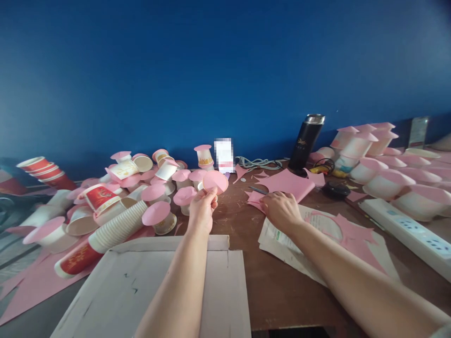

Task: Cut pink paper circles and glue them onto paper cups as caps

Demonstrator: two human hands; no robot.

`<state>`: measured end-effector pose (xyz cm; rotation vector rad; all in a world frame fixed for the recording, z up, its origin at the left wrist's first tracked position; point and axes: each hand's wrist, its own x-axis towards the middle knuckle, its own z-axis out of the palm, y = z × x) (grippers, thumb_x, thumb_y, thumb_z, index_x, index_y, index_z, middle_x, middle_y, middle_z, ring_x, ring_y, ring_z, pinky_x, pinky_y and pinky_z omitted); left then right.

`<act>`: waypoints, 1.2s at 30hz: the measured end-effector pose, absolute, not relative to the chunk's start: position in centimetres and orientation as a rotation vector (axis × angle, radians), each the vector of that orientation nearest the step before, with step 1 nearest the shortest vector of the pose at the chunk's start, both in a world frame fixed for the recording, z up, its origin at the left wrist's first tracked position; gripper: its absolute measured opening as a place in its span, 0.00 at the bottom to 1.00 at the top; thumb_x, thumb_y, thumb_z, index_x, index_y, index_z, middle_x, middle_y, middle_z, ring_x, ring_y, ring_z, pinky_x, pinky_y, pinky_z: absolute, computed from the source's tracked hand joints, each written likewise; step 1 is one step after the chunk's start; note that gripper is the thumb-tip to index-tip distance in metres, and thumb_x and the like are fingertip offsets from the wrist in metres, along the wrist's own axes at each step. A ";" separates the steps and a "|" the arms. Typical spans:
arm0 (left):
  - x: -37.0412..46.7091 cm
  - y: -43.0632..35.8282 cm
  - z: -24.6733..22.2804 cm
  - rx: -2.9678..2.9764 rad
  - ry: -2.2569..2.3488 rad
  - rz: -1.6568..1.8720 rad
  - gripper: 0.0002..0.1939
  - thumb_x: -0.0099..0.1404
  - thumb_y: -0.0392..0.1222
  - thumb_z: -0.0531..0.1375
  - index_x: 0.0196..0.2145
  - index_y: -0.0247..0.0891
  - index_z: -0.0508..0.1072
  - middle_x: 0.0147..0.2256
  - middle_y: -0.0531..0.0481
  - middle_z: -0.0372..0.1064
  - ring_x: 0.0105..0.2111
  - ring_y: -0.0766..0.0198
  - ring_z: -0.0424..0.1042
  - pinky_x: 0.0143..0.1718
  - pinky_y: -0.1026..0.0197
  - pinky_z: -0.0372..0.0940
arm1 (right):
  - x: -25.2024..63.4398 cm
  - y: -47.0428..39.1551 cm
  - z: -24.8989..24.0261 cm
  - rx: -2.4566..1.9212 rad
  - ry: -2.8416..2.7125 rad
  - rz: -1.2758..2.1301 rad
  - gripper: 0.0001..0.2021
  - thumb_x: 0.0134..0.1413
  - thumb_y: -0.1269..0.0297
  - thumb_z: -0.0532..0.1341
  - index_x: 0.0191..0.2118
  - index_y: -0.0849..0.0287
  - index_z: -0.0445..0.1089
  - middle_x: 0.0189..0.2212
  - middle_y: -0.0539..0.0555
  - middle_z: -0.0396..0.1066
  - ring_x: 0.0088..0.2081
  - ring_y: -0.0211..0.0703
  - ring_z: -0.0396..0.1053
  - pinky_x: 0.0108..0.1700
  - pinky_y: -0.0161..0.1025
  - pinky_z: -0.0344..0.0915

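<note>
My left hand [204, 206] pinches a round pink paper disc [215, 181] by its lower edge, held up above the table. My right hand [280, 206] lies over pink paper pieces [287, 184], fingers bent around dark-bladed scissors [258, 189] whose handles are hidden beneath it. Left of my left hand are many paper cups with pink discs on them, the nearest being a cup [165, 224] with a tilted disc. Beneath my right forearm lies a printed sheet [285, 244] with pink cut-offs [355, 234] on it.
A cardboard box [151, 286] fills the front left. Nested cups [118, 225] lie beside it. Behind are a phone [224, 155], cables [259, 163] and a black flask [306, 143]. At right stand a mouse [336, 190], a power strip [410, 230] and stacked pink-topped cups [355, 145].
</note>
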<state>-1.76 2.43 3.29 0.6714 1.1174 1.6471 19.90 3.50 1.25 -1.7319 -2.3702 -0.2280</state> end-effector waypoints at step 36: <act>-1.6 2.3 3.4 0.702 1.121 1.890 0.13 0.48 0.43 0.68 0.26 0.34 0.69 0.21 0.57 0.60 0.21 0.74 0.58 0.24 0.69 0.55 | 9.4 13.2 4.1 -1.758 -1.851 0.827 0.14 0.57 0.55 0.60 0.32 0.63 0.73 0.28 0.60 0.74 0.34 0.49 0.72 0.36 0.42 0.68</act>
